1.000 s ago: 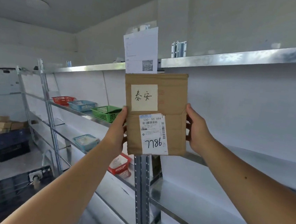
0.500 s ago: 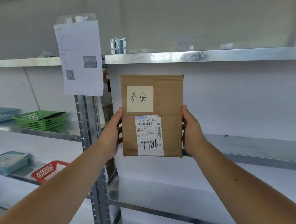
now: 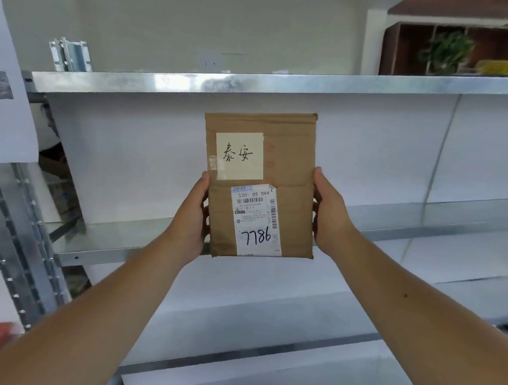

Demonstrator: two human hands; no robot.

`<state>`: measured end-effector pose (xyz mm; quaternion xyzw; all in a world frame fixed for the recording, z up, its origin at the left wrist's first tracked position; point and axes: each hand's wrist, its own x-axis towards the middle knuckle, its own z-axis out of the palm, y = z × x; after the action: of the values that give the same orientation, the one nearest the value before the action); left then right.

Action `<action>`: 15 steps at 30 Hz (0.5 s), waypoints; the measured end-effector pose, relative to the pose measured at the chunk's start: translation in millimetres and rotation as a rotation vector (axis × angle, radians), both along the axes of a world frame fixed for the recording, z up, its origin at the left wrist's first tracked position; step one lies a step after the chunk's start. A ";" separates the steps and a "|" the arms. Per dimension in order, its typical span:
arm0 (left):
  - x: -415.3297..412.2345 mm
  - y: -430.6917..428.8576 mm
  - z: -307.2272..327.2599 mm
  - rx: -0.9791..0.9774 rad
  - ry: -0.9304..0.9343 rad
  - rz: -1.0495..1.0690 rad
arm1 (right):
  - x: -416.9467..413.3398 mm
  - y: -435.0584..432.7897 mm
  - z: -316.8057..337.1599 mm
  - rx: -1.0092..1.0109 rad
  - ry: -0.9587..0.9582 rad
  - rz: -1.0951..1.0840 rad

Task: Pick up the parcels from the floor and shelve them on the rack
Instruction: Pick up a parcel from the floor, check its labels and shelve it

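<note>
The brown parcel (image 3: pixel 260 183) is upright in the air in front of the rack (image 3: pixel 195 81), its labels facing the person. The left hand (image 3: pixel 190 217) and right hand (image 3: pixel 330 214) clamp its side edges — thumbs on the front, other fingers hidden behind. To shelve it well, I would push it straight forward over the lip of the middle shelf (image 3: pixel 432 211), set its bottom edge down first, then lean or lay it flat — letting go only once it rests steady.
</note>
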<state>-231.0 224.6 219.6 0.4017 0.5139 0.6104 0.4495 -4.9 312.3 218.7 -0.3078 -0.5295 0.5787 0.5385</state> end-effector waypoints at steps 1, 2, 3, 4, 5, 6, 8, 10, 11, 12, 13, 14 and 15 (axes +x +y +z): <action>11.0 8.0 -0.7 0.010 -0.001 -0.022 | 11.8 3.9 -1.8 0.002 0.005 -0.022; 22.2 16.2 -1.3 0.021 0.001 -0.048 | 24.3 7.7 -4.1 0.004 0.009 -0.042; 34.1 24.4 -1.9 0.026 0.009 -0.077 | 37.0 11.6 -6.6 0.005 0.012 -0.061; 46.6 32.2 -2.5 0.025 0.020 -0.106 | 49.9 15.6 -8.8 0.002 0.016 -0.079; 59.1 39.7 -3.2 0.020 0.028 -0.129 | 62.7 19.7 -10.6 -0.007 0.021 -0.095; 71.9 47.2 -4.0 0.015 0.032 -0.146 | 75.6 24.2 -11.5 -0.023 0.030 -0.111; 97.7 62.3 -4.3 0.013 0.035 -0.173 | 101.8 32.7 -9.9 -0.061 0.065 -0.145; 123.3 77.6 -3.0 0.030 0.036 -0.195 | 127.3 40.2 -5.6 -0.080 0.089 -0.183; 136.8 85.6 -2.2 0.047 0.039 -0.208 | 139.8 43.7 -3.8 -0.083 0.094 -0.200; 149.8 93.2 -1.4 0.063 0.039 -0.220 | 152.3 47.1 -2.8 -0.085 0.098 -0.215; 162.8 100.6 -0.9 0.080 0.039 -0.229 | 164.7 50.8 -2.0 -0.083 0.102 -0.227; 175.9 108.0 -0.5 0.095 0.042 -0.236 | 177.3 54.5 -1.7 -0.080 0.105 -0.241; 188.3 115.1 -0.6 0.106 0.050 -0.244 | 189.7 57.9 -1.6 -0.080 0.110 -0.256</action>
<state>-42.6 339.7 219.0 0.4996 0.4393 0.5672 0.4855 184.7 370.2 217.1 -0.3620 -0.4320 0.5419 0.6235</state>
